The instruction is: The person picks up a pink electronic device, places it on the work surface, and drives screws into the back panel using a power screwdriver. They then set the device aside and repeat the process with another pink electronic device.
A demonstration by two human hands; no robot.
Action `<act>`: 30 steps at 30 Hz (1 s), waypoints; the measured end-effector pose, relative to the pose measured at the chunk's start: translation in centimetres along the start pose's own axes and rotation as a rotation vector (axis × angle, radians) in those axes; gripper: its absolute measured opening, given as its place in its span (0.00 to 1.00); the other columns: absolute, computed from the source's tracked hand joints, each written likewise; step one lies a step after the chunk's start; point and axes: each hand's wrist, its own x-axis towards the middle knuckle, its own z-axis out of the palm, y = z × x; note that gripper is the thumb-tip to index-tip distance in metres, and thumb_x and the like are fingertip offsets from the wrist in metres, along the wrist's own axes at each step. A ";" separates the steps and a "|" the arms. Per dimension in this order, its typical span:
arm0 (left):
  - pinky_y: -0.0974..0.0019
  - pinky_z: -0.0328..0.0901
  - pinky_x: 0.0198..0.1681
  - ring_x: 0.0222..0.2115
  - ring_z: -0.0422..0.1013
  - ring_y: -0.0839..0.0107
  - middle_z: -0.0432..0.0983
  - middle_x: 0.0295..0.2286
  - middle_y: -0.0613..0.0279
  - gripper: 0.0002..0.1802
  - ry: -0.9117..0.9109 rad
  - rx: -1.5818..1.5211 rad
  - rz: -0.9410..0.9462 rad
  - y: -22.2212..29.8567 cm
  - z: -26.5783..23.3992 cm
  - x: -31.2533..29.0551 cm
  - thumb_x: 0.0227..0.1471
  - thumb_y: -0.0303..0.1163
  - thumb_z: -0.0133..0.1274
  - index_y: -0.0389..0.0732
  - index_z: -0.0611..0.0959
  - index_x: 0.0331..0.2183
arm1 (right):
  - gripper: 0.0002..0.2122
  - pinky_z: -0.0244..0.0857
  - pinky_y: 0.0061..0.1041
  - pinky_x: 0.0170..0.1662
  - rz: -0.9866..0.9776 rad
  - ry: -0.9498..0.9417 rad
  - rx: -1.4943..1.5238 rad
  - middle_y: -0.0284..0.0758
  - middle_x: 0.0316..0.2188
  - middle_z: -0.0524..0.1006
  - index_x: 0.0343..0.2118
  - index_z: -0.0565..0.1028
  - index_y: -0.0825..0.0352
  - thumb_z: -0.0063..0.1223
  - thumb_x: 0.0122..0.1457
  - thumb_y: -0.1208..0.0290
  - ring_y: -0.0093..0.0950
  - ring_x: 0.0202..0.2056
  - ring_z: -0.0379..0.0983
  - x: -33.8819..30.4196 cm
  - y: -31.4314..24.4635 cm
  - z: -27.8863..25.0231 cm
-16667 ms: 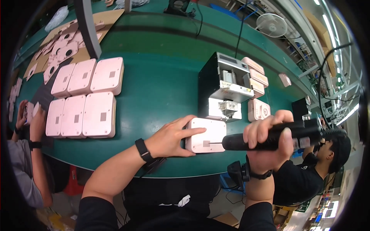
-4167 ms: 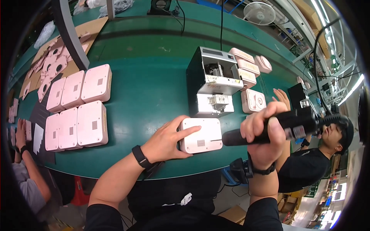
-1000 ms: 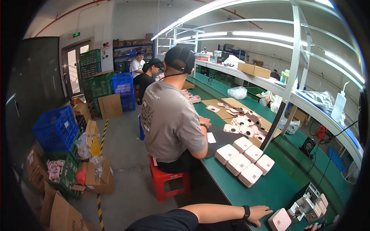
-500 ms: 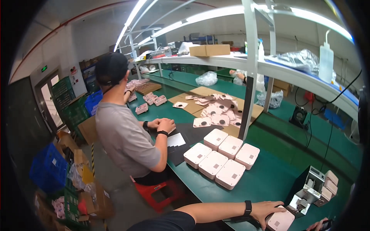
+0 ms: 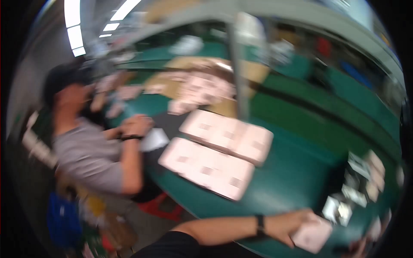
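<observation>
A pale pink square box (image 5: 313, 235) with rounded corners lies at the near right of the green table. My left hand (image 5: 287, 225) comes in over the front edge and grips it, with the fingers over its far side and the thumb on the near side. Just beyond the box is a black and metal device (image 5: 347, 189). At the lower right edge my right hand (image 5: 363, 246) shows only in part; motion smears its fingers, so I cannot tell what they hold.
Two rows of pink boxes (image 5: 211, 165) stand mid-table, by a grey post (image 5: 238, 73). Pink parts (image 5: 204, 88) are heaped on cardboard. More pink boxes (image 5: 375, 170) stand behind the device. A co-worker (image 5: 92, 150) sits at the left, hands together over the table.
My view has swung right and down, so the scene sits further left and is blurred. My left hand is still on the pink box.
</observation>
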 end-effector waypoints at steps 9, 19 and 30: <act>0.55 0.66 0.55 0.53 0.67 0.49 0.64 0.55 0.49 0.48 0.092 0.159 -0.116 0.7 -2.0 0.1 0.33 0.38 0.74 0.46 0.72 0.57 | 0.08 0.60 0.25 0.25 -0.088 -0.263 0.398 0.29 0.19 0.65 0.39 0.65 0.62 0.47 0.64 0.64 0.23 0.17 0.62 5.5 -5.1 7.9; 0.55 0.68 0.53 0.50 0.70 0.50 0.65 0.54 0.50 0.42 0.096 0.267 -0.099 1.7 -1.0 -0.3 0.32 0.37 0.73 0.53 0.78 0.54 | 0.08 0.61 0.27 0.23 -0.213 -0.305 0.142 0.31 0.17 0.66 0.33 0.66 0.64 0.46 0.64 0.65 0.23 0.16 0.63 6.5 -4.6 12.5; 0.58 0.69 0.51 0.48 0.71 0.52 0.67 0.52 0.51 0.42 0.115 0.260 -0.129 1.3 -1.7 -0.1 0.27 0.33 0.74 0.51 0.80 0.51 | 0.10 0.60 0.25 0.24 -0.008 -0.362 0.278 0.30 0.18 0.65 0.39 0.63 0.63 0.45 0.63 0.62 0.22 0.16 0.61 0.8 -5.4 7.3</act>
